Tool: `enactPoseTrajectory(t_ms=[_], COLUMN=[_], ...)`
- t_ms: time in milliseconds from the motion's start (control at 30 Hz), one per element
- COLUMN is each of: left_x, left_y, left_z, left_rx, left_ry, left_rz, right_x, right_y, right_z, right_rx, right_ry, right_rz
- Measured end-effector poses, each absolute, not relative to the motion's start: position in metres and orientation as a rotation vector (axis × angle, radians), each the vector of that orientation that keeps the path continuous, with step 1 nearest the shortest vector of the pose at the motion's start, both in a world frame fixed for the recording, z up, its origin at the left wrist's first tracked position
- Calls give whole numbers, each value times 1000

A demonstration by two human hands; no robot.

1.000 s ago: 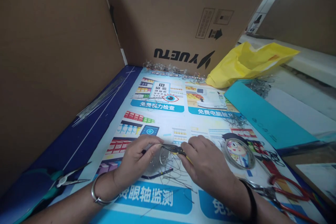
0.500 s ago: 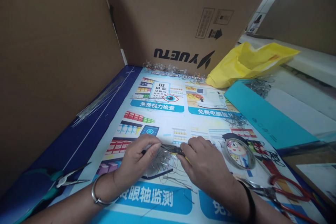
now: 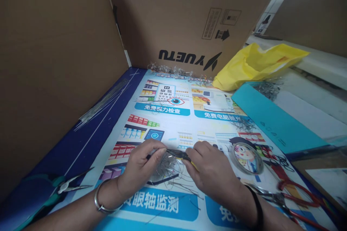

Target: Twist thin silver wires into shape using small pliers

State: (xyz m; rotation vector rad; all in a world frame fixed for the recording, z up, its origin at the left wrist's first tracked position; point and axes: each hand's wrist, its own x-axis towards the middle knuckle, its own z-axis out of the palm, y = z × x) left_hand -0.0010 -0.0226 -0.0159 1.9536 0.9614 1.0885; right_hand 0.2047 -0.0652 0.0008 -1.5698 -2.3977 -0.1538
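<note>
Needle-nose pliers (image 3: 177,153) with dark jaws and a yellow handle are in my right hand (image 3: 213,168), jaws pointing left. The fingers of my left hand (image 3: 148,158) are pinched together at the jaw tips. What they grip is mostly hidden; a dark bit shows by the fingers, too small to name. Beneath both hands lies a tangle of thin wires (image 3: 169,168), some silvery and some dark. Loose dark wires (image 3: 187,187) spread from it toward the front of the printed sheet (image 3: 159,220).
Green-handled pliers (image 3: 63,186) lie open at left, red-handled scissors (image 3: 282,198) at right. A tape roll (image 3: 247,158) sits beyond my right wrist. Straight wires (image 3: 103,103) lie far left. Cardboard walls (image 3: 179,14) enclose the back; a yellow bag (image 3: 257,66) and teal box (image 3: 276,119) stand right.
</note>
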Motion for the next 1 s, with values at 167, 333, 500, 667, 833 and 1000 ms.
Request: enactPoseTrajectory(t_ms=[167,333,500,667,833,1000], left_x=[-1,-1,-2,-2,-4,-5], left_y=[-23,-22,-19,-15,-13,-13], left_z=[-15,-15,-16,-18,-19,-21], left_rx=[1935,1865,1670,1540,1524,1537], left_ry=[981,1014,956,848,791,714], left_rz=[1077,1057,1067,1086,1118,1152], right_x=[204,204,210,217,217,217], right_y=[-65,-65,-63,-60,-60,-60], right_z=[2,1,0,0,0,-1], right_rx=[-1576,-1574,-1538,-1516,-1484,-1449], right_ry=[-2409,-2398,-2304,-2226,-2214,-2208], right_rz=[-135,-96,48,166,150,114])
